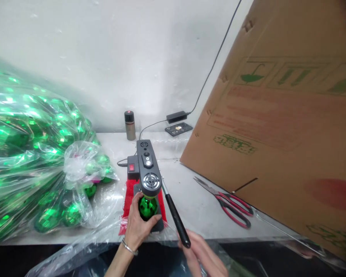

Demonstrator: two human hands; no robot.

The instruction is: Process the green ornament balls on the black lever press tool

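Note:
My left hand (138, 223), with a silver bracelet at the wrist, has its fingers wrapped round a shiny green faceted ball (148, 207). The ball sits under the round head of a dark grey machine (150, 167), above its base on a red cloth (127, 200). A lever with a black handle (177, 220) slants down from the machine's right side. At the lower end of that handle is my right hand (200, 252), partly blurred; the handle's tip hides some of its fingers, and whether they grip it is unclear.
Clear plastic bags of green balls (31, 142) fill the left side. Red-and-black scissors (230, 204) lie on the right, beside a large cardboard box (276, 127). Behind the machine stand a small bottle (130, 125), a power adapter (177, 116) and a phone (178, 129). Plastic film hangs over the front edge.

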